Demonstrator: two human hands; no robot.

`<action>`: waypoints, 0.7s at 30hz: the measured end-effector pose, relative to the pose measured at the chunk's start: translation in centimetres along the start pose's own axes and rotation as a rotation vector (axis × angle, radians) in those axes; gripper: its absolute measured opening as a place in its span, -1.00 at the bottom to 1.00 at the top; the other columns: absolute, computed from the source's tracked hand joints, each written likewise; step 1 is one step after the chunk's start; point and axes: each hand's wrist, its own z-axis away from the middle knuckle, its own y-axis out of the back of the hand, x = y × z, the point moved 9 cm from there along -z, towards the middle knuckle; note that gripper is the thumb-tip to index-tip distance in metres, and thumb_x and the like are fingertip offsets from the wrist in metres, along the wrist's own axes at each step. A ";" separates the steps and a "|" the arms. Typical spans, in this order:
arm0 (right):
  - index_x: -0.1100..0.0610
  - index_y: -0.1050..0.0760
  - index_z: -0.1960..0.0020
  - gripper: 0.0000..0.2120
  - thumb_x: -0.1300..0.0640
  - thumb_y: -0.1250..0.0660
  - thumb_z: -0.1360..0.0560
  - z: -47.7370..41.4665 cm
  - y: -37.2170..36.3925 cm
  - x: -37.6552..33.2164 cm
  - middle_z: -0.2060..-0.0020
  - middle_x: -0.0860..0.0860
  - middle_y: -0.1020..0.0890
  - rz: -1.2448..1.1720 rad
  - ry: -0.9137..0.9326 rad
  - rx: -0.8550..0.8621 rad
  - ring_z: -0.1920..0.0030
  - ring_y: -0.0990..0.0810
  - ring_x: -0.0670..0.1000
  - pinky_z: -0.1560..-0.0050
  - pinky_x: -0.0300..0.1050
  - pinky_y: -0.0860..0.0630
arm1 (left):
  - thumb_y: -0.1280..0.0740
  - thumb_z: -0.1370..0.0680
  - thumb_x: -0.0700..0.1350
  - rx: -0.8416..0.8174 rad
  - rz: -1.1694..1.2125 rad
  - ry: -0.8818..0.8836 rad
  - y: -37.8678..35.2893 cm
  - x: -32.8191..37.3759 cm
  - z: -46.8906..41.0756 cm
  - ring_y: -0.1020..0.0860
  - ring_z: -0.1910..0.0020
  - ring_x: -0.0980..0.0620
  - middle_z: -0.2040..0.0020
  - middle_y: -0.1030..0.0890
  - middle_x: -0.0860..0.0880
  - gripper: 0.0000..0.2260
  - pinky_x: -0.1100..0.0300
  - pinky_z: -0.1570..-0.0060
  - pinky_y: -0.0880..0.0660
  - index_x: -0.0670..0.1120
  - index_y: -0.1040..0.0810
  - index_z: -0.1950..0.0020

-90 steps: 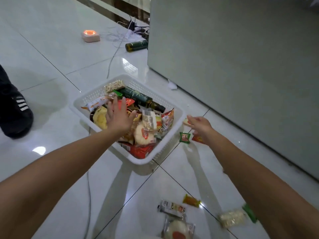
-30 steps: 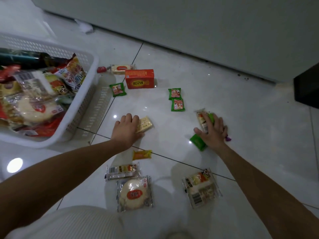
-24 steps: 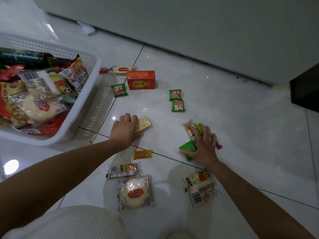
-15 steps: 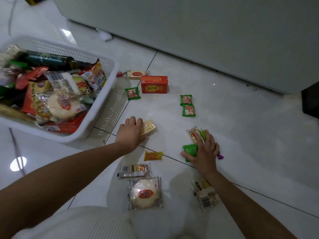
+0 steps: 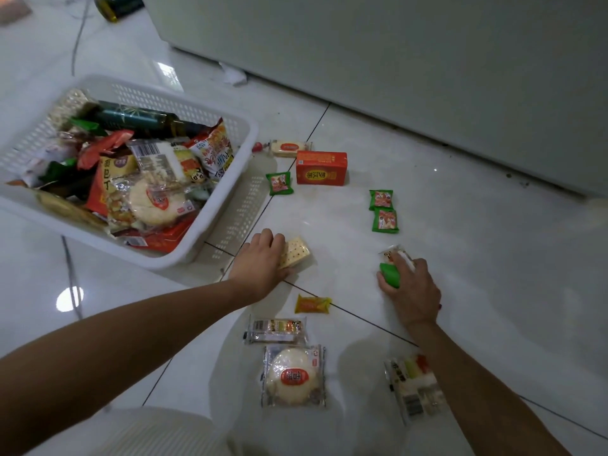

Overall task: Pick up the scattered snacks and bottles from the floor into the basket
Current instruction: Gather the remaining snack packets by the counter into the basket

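Note:
The white basket [image 5: 241,133] stands on the floor at the left, heaped with snack packs and a dark bottle [image 5: 138,118]. My left hand [image 5: 260,264] lies on a cracker pack [image 5: 296,253] just right of the basket, fingers curled over its edge. My right hand [image 5: 411,284] grips a green-ended snack packet [image 5: 391,268] on the tile. Loose on the floor are an orange box [image 5: 321,167], small green sachets [image 5: 381,199] [image 5: 385,220] [image 5: 279,183], a round cake pack [image 5: 292,376] and a yellow candy [image 5: 312,303].
A tall grey cabinet [image 5: 394,60] fills the back and right. A second bottle [image 5: 115,8] lies far back left beside a cable [image 5: 77,37]. More packs lie near me: a striped one [image 5: 276,329] and a clear one [image 5: 414,386] under my right forearm.
My view has swung left, bringing the basket further into frame. My right hand has dragged the green-ended packet a little toward me. The left hand stays on the cracker pack.

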 end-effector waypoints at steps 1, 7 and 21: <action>0.07 -0.59 -0.10 -0.54 -0.03 -0.56 -0.25 0.0 0.1 0.0 0.17 0.18 -0.51 -0.018 -0.015 0.007 0.38 -0.57 0.22 0.45 -0.02 -0.54 | -0.30 -0.53 0.10 0.008 0.011 0.005 0.2 -0.1 0.1 -0.39 -0.16 -0.10 -0.20 -0.39 -0.13 -0.57 0.05 -0.04 -0.42 -0.11 -0.32 -0.26; 0.04 -0.60 -0.10 -0.58 -0.03 -0.52 -0.28 0.1 1.9 -0.2 0.20 0.14 -0.52 0.003 0.006 -0.038 0.41 -0.57 0.20 0.42 -0.06 -0.54 | -0.25 -0.54 0.12 0.099 0.050 -0.033 3.5 -0.1 0.6 -0.40 -0.15 -0.07 -0.19 -0.40 -0.10 -0.59 0.10 -0.06 -0.39 -0.11 -0.33 -0.26; -0.13 -0.53 -0.09 -0.66 -0.16 -0.42 -0.34 -6.7 10.0 -21.3 0.14 -0.06 -0.55 -0.084 0.407 -0.229 0.14 -0.57 0.01 0.16 -0.13 -0.46 | -0.19 -0.58 0.09 0.500 -0.048 0.262 20.5 -15.0 4.2 -0.40 -0.04 -0.11 -0.09 -0.42 -0.16 -0.63 0.09 0.06 -0.33 -0.15 -0.36 -0.22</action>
